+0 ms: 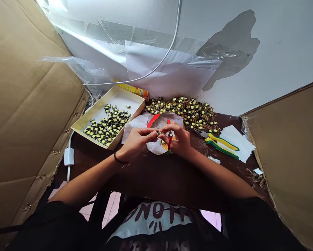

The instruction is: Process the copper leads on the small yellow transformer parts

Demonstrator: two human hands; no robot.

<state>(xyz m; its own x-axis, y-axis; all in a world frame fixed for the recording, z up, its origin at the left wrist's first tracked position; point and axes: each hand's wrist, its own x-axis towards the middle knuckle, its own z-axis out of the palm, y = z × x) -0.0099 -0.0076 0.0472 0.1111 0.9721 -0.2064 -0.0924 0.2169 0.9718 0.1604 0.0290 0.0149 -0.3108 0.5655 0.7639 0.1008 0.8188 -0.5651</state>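
Observation:
My left hand (135, 142) pinches a small black-and-yellow wire-wound transformer (158, 133) between thumb and fingertips, above the middle of the table. My right hand (181, 140) is curled around a small red-handled hand tool (170, 141), with its jaws mostly hidden. The right thumb and forefinger also meet at the transformer. Beneath both hands lies a round, plastic-covered container (154, 147) with copper-coloured wire bits (165, 145) in it. A red strip (153, 120) rests at its far edge.
To the left stands a shallow cream box (114, 144) holding many transformers. A heap of transformers with long wire leads (190, 109) lies at the back. Yellow-green pliers (221, 143) rest on white paper (240, 139) at right. Cardboard walls (28, 104) flank the table; a white cable (169, 48) hangs behind.

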